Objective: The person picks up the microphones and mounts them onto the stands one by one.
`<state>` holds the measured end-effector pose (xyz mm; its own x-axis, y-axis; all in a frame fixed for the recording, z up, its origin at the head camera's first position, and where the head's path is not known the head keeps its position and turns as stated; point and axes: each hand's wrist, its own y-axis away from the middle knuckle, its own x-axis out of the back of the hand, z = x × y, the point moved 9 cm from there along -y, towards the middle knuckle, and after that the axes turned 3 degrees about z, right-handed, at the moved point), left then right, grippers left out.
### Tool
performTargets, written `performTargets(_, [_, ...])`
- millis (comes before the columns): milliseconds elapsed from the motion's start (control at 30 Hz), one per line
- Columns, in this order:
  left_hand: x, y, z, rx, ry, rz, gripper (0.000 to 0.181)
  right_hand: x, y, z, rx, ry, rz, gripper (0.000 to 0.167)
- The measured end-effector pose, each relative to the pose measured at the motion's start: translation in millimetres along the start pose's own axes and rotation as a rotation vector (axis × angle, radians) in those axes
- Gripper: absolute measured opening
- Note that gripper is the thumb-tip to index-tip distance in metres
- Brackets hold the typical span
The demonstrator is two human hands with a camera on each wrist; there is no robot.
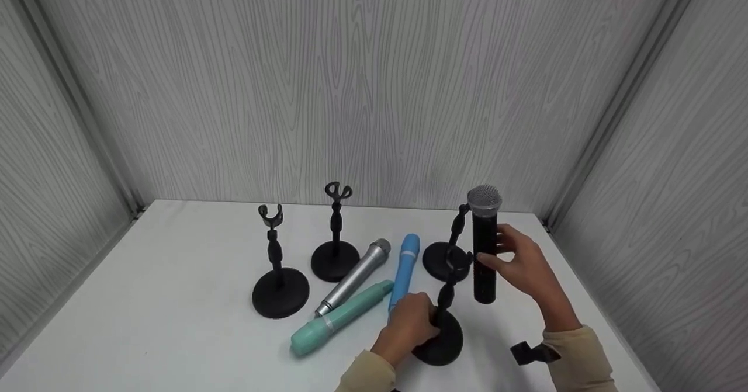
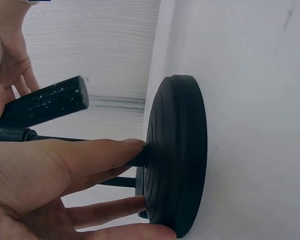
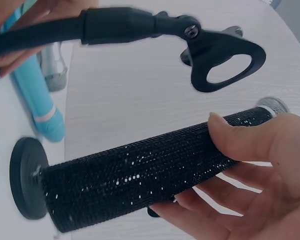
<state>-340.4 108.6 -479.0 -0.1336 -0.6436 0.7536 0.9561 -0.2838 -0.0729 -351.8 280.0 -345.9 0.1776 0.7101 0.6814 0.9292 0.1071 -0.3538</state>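
Observation:
My right hand [image 1: 522, 264] grips a black, glittery microphone [image 1: 484, 237] with a silver mesh head, holding it upright above the table. In the right wrist view its thumb and fingers wrap the dark sparkly body. Low on the pole of the front right black microphone stand [image 1: 442, 345], my left hand [image 1: 410, 323] pinches just above the round base, which the left wrist view shows resting on the table. The stand's clip [image 3: 225, 62] holds nothing and is beside the black microphone, apart from it. The left hand partly hides a blue microphone [image 1: 405, 269] lying behind it.
A silver microphone [image 1: 355, 278] and a green microphone [image 1: 342, 317] lie left of my left hand. Black stands with bare clips rise at the left [image 1: 280, 292] and back middle [image 1: 335, 260]; another stand [image 1: 438, 260] is behind the raised microphone. Grey panels [image 1: 350, 88] enclose the white table [image 1: 175, 298].

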Motion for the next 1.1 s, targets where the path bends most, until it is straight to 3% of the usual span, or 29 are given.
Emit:
performTargets(300, [2.4, 2.8, 1.1, -0.018, -0.032, 0.036, 0.016, 4, -0.4, -13, -0.020, -0.088, 0.054, 0.050])
performTargets(600, [0.7, 2.8, 0.8, -0.022, -0.033, 0.048, 0.017, 4, -0.9, -31, 0.017, -0.181, 0.109, 0.056])
performTargets(833, [-2.1, 5.8, -1.7, -0.020, -0.019, 0.033, 0.018, -3, 2.8, -34, 0.005, -0.248, 0.096, 0.061])
performTargets(1100, [0.8, 7.8, 0.4, -0.036, -0.013, 0.063, 0.016, -7, 1.8, -43, 0.058, -0.251, 0.082, 0.063])
